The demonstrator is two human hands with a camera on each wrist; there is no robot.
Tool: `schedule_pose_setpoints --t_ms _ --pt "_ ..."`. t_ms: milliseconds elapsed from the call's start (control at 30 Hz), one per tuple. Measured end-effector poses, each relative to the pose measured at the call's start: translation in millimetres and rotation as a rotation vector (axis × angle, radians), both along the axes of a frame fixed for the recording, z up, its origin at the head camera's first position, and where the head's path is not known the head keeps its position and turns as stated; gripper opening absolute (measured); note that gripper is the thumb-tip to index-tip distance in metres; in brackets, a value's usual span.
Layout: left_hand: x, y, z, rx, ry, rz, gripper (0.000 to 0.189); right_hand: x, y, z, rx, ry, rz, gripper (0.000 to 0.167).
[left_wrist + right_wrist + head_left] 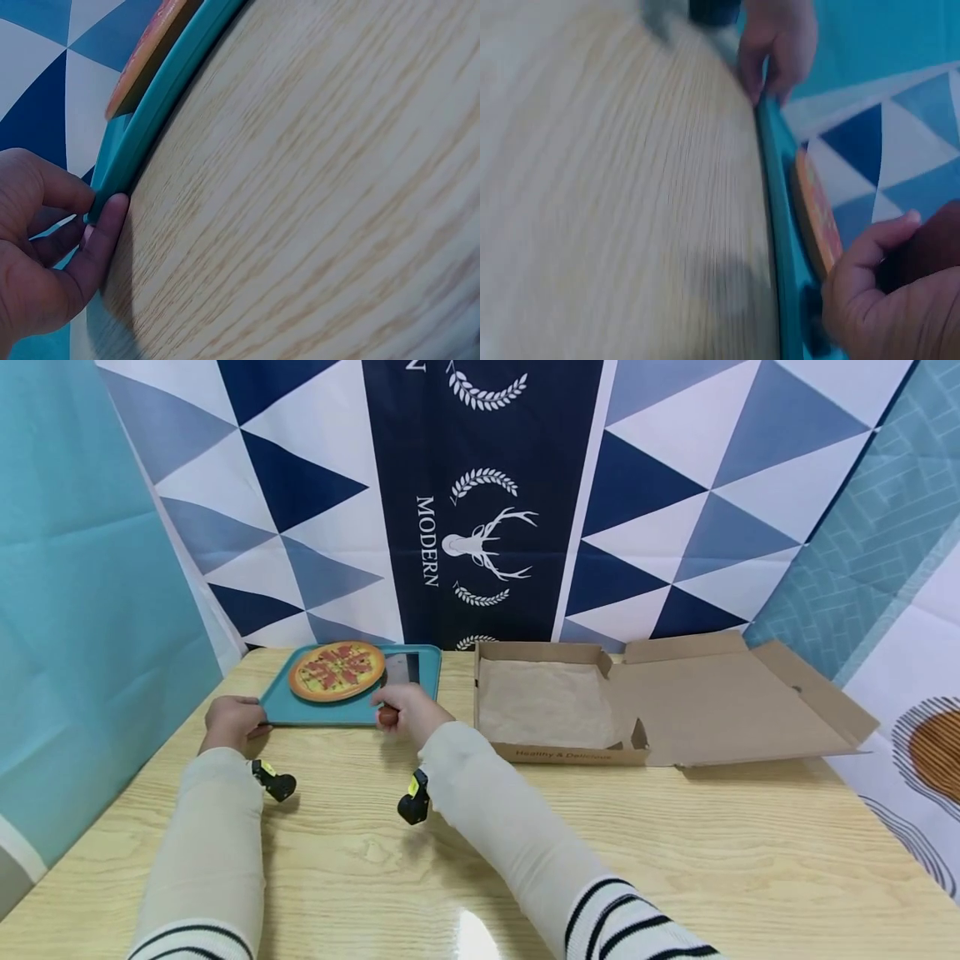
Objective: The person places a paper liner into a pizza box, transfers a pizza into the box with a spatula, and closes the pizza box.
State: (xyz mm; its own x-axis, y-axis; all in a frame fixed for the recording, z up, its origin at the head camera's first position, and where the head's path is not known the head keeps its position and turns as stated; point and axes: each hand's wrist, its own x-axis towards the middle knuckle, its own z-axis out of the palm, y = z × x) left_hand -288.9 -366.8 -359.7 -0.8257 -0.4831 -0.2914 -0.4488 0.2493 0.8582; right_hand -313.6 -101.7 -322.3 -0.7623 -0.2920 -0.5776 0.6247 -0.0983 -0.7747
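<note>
Sleeves, cream with striped cuffs, nearest camera, over near edge of wooden table. Left hand: fingers curled, pinching near-left corner of teal tray; thumb against rim. Right hand: fingers curled round brown handle at tray's near-right edge; metal blade lies on tray beside pizza. Pizza: round, on tray, far-left part of table. Cardboard box: open, lid flat, paper liner inside, just right of tray, far edge. Patterned cloth backdrop behind table.
</note>
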Motion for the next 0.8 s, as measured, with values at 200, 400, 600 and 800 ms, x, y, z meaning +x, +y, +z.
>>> schedule_pose_setpoints --t_ms 200,400,600,800 --pt "0.5 -0.3 0.1 -0.017 -0.01 0.003 0.061 -4.7 14.0 1.2 0.194 0.153 0.141 0.04" --pt "-1.6 1.5 3.1 -0.002 -0.01 0.004 0.059 -5.7 24.6 4.8 0.398 0.328 0.286 0.014" --pt "-4.6 0.8 4.3 -0.001 -0.014 0.021 0.056 -8.5 27.5 20.3 0.791 0.429 0.471 0.023" --pt "-7.2 2.4 1.4 0.007 -0.023 0.029 0.055 -12.2 15.2 38.8 1.463 0.341 0.822 0.036"
